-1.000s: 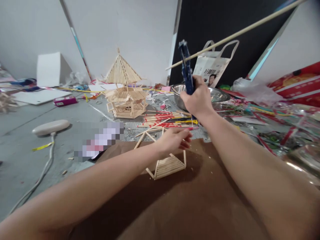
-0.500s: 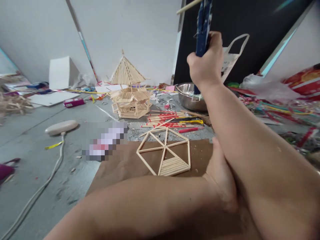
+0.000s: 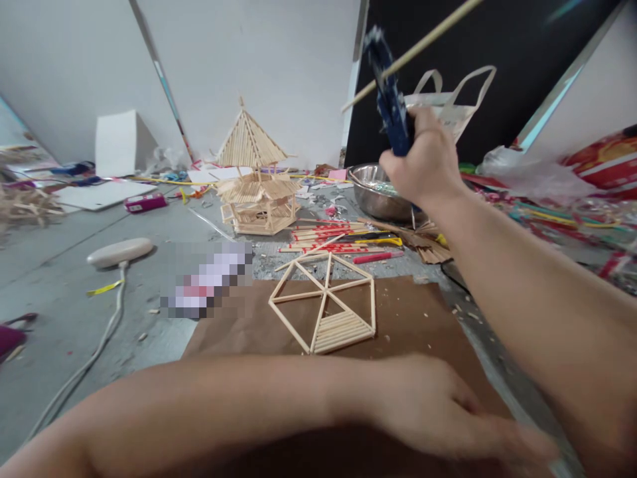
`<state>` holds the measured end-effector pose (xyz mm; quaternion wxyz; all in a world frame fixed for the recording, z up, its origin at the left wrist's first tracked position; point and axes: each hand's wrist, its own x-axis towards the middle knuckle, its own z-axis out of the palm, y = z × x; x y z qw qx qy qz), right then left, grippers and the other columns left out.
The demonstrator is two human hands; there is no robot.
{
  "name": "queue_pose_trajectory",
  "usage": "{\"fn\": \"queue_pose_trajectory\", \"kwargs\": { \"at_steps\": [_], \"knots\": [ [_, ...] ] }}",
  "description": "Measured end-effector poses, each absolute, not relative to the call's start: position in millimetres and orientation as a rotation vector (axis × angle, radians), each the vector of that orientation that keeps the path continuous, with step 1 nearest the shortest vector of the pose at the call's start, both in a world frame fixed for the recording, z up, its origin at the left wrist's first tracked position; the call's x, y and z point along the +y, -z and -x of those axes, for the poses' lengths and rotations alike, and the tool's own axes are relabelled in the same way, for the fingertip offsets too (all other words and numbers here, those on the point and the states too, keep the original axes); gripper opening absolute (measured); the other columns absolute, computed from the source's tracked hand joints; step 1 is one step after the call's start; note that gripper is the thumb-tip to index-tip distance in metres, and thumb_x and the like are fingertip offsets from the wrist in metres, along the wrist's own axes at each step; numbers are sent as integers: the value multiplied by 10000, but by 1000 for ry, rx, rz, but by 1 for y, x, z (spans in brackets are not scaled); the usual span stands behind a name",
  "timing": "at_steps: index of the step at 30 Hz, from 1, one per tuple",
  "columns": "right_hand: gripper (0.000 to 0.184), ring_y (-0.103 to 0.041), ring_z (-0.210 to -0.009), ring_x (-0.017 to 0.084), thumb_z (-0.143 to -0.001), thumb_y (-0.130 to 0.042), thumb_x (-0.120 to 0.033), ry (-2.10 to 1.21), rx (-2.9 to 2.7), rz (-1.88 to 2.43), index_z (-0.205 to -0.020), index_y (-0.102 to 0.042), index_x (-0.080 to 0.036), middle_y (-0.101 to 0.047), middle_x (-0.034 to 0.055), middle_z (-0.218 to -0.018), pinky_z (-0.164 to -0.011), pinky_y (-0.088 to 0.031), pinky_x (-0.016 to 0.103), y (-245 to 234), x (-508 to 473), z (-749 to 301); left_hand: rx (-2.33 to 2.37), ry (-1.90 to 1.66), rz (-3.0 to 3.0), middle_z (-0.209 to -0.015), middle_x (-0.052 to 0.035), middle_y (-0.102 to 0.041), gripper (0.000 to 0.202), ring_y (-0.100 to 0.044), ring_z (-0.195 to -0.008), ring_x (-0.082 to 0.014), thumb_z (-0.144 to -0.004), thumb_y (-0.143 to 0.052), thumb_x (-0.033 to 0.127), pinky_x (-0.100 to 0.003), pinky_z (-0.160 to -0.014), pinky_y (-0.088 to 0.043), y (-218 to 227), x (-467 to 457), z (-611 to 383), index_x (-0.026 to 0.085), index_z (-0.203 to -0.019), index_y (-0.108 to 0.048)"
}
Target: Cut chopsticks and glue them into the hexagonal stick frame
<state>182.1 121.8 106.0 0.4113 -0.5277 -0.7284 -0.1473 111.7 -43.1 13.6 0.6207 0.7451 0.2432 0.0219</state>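
My right hand is raised at the upper right, closed around a blue hand tool with whitish residue on it. A long pale wooden stick crosses the tool's upper end at a slant. My left hand reaches low across the front, blurred, fingers stretched to the right with nothing visible in them. Beyond the left forearm, a six-sided stick frame with spokes lies on brown paper. Short sticks fill part of one wedge.
A pagoda-like stick model stands behind. Red-marked sticks, a red pen and a metal bowl lie beyond the paper. To the left are a blurred-out item and a white corded device. Scraps litter the right.
My right hand has moved slightly right and down, and the blue tool now tilts left, with more of the stick showing. My left hand has swung down and right, away from the right forearm.
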Motion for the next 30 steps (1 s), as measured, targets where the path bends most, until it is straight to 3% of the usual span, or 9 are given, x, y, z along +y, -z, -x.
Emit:
{"fn": "queue_pose_trajectory", "kwargs": {
  "at_steps": [5, 8, 10, 13, 17, 22, 26, 30],
  "knots": [
    [416, -524, -830, 258, -663, -502, -273, 313, -1896, 1329, -1068, -438, -201, -552, 93, -927, -690, -418, 411, -56, 102, -194, 1096, -945, -1919, -521, 17, -488, 323, -405, -475, -72, -783, -374, 355, -186, -450, -315, -25, -6, -54, 149, -600, -543],
    [477, -533, -841, 276, -639, -512, -288, 275, -1942, 1345, -1099, -430, -190, -560, 96, -955, -694, -430, 425, -32, 95, -194, 1353, -1366, -1860, -722, -5, -553, 155, -450, -582, -83, -749, -446, 266, -196, -544, -366, -12, 23, -31, 155, -806, -539],
    [512, -519, -894, 281, -633, -508, -288, 255, -1958, 1337, -1123, -413, -172, -547, 106, -1007, -719, -431, 418, -21, 92, -192, 1509, -1491, -1863, -879, -42, -555, 217, -477, -682, -105, -727, -476, 244, -228, -622, -391, -3, 41, -20, 145, -918, -508],
    [539, -498, -953, 278, -635, -496, -270, 221, -1972, 1328, -1150, -385, -157, -527, 119, -1057, -748, -426, 404, -9, 87, -188, 1534, -1481, -1974, -1019, -80, -529, 333, -490, -819, -141, -718, -489, 233, -274, -713, -396, 7, 60, -12, 133, -1034, -459],
    [521, -515, -928, 271, -646, -481, -259, 187, -2060, 1347, -1149, -382, -173, -537, 107, -1055, -750, -425, 390, 5, 82, -187, 1488, -1447, -2008, -1053, -89, -530, 354, -500, -880, -161, -738, -481, 282, -292, -745, -393, 15, 68, -17, 144, -1063, -448],
    [548, -526, -906, 258, -651, -482, -259, 186, -2162, 1381, -1180, -353, -195, -539, 91, -1063, -751, -422, 367, 16, 81, -188, 1417, -1464, -1883, -860, -42, -596, 327, -537, -709, -119, -750, -476, 313, -242, -636, -402, 21, 69, -19, 174, -1046, -460],
    [529, -535, -864, 252, -652, -477, -258, 179, -2222, 1384, -1164, -362, -189, -553, 97, -1027, -726, -421, 361, 20, 80, -186, 1520, -1388, -2009, -750, -14, -605, 241, -504, -577, -95, -739, -485, 355, -213, -560, -375, 24, 70, -10, 185, -900, -543],
    [507, -539, -829, 251, -639, -485, -273, 213, -2279, 1412, -1130, -392, -186, -568, 98, -976, -703, -419, 362, 23, 79, -183, 1574, -1363, -2128, -694, -3, -608, 160, -507, -565, -100, -719, -512, 299, -197, -542, -356, 26, 71, -2, 186, -809, -581]
  ]
}}
